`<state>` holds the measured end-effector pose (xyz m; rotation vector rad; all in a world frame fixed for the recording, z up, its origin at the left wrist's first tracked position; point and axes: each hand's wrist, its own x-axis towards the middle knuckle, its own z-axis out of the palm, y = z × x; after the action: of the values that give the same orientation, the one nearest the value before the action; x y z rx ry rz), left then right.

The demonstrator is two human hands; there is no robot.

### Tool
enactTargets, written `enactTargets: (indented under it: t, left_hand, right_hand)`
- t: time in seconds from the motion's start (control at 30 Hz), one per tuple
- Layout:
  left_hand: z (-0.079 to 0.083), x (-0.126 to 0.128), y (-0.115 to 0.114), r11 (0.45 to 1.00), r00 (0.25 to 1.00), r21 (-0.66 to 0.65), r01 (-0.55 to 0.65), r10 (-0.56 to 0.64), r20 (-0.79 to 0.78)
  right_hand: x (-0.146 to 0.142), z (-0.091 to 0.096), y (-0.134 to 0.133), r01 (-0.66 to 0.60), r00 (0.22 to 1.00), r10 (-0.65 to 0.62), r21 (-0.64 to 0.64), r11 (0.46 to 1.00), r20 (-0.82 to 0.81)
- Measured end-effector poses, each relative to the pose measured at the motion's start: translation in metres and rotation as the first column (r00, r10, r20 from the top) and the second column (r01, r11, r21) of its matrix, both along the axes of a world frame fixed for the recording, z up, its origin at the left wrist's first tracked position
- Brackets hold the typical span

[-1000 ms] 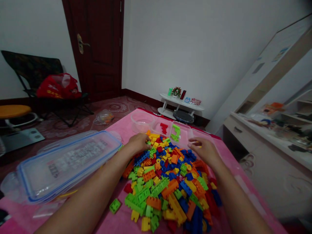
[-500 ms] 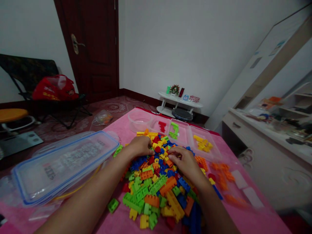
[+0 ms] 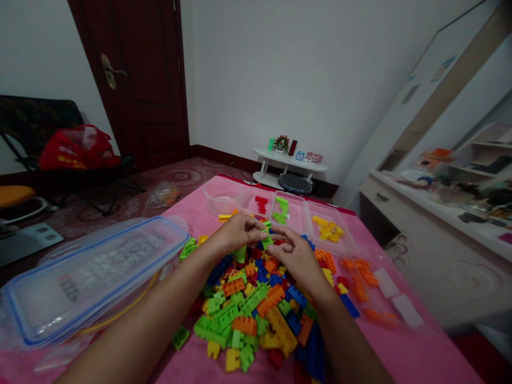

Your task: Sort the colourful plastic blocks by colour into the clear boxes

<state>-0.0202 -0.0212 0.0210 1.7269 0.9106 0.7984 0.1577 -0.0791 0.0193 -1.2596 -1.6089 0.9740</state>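
Above a heap of mixed plastic building blocks (image 3: 244,304), my two hands meet with their fingertips nearly together. Between them is a light-green building block (image 3: 266,241), partly hidden by the fingers. My left hand (image 3: 239,232) pinches it from the left, and my right hand (image 3: 295,257) has thumb and fingers closed on its right side. The heap under them mixes green, orange, yellow, blue and red pieces. Just beyond lie a green joined-block shape (image 3: 281,210) and a red one (image 3: 261,205), each in a clear tray compartment.
A round clear tub (image 3: 224,196) stands at the far left of the pink cloth (image 3: 416,346). Yellow blocks (image 3: 328,229) sit in another clear tray, with orange blocks (image 3: 360,272) to the right. Blue-rimmed clear lids (image 3: 100,277) are stacked on the left.
Both hands have lifted from the heap and come together, with a green building block now between their fingers. The view has shifted slightly to the right.
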Motion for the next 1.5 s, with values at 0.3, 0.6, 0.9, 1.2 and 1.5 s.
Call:
enactTargets:
  t: [0.3,0.6,0.9,1.2,1.5]
  left_hand:
    - [0.026,-0.024,-0.012,0.951,0.835,0.310,0.011,0.161,-0.525]
    - [0.017,-0.026,-0.015,0.932,0.574,0.328,0.155,0.185,-0.798]
    - [0.012,-0.033,-0.007,0.959,0.591,0.272,0.087,0.170,-0.788]
    - [0.013,-0.016,-0.005,0.966,0.891,0.252,-0.065,0.170,-0.421]
    - [0.009,-0.003,-0.009,0.999,0.998,0.027,0.018,-0.016,-0.061]
  right_hand:
    - [-0.001,0.001,-0.001,0.088,0.994,-0.088,0.000,0.996,-0.071]
    - [-0.003,-0.005,-0.002,0.055,0.997,-0.056,-0.015,0.998,-0.057]
    - [-0.006,-0.005,-0.003,0.034,0.999,-0.035,-0.037,0.999,-0.041]
    - [-0.013,0.002,-0.009,0.039,0.988,-0.065,-0.189,0.981,-0.138]
    - [-0.009,0.007,-0.012,-0.047,0.963,-0.015,-0.223,0.974,-0.270]
